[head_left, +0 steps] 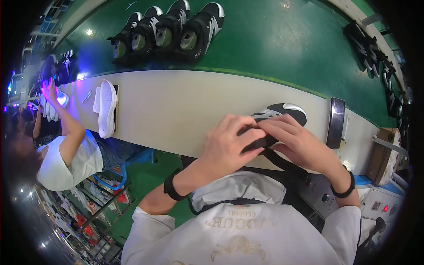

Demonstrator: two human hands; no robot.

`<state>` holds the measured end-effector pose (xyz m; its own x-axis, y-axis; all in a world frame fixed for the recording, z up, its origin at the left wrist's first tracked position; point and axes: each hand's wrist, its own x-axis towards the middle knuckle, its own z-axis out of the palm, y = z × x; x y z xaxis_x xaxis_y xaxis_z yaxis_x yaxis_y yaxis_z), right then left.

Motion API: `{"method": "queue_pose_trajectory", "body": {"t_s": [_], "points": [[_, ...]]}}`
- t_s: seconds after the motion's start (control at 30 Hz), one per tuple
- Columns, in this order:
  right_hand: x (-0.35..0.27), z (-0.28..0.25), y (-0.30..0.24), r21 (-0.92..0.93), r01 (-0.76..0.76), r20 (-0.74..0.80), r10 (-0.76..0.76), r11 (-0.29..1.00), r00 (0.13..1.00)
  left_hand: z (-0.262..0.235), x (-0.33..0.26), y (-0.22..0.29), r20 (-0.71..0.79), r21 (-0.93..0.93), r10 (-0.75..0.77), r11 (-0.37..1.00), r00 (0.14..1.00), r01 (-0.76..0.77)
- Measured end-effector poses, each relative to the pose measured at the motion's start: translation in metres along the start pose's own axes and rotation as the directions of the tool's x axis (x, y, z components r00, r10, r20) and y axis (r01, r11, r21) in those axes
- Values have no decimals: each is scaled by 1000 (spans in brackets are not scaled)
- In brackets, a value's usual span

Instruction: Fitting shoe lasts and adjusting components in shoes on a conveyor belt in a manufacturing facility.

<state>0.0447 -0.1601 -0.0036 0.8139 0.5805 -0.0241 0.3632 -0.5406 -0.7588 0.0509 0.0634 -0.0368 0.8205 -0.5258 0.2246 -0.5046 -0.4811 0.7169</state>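
Note:
A black, grey and silver shoe (289,113) lies at the near edge of the pale worktable, its toe pointing right and away from me. My left hand (232,143) has its fingers curled around the black collar of the shoe. From the other side, my right hand (298,142) pinches the same collar, fingertips close to those of the left. The fingers hide most of the shoe's opening. Beneath the right hand, a black band (285,163) runs down toward a dark control box.
Several black shoes (194,37) stand on the green surface beyond the worktable (176,106). White soles (107,108) lie at its left, near a co-worker (77,154). A dark glossy block (335,123), a cardboard box (382,154) and a machine panel (380,206) are on the right.

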Motion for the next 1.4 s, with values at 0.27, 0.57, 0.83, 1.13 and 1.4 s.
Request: {"method": "queue_pose_trajectory", "body": {"t_s": [0.27, 0.57, 0.83, 1.13, 1.4], "points": [[-47, -4, -16, 292, -7, -159, 55, 957, 986, 6, 3, 1, -45, 23, 50, 999, 998, -49], [37, 21, 36, 694, -478, 108, 579, 538, 808, 16, 9, 1, 8, -61, 187, 981, 982, -186], [60, 38, 46, 524, -448, 102, 469, 724, 877, 17, 12, 2, -21, -50, 192, 980, 981, -193], [69, 39, 34, 285, -272, -143, 322, 919, 936, 20, -17, 31, -26, -129, -36, 991, 999, 32], [-24, 60, -1, 371, -203, -483, 375, 906, 791, -3, -40, 13, 215, -471, -51, 869, 975, 150]]}}
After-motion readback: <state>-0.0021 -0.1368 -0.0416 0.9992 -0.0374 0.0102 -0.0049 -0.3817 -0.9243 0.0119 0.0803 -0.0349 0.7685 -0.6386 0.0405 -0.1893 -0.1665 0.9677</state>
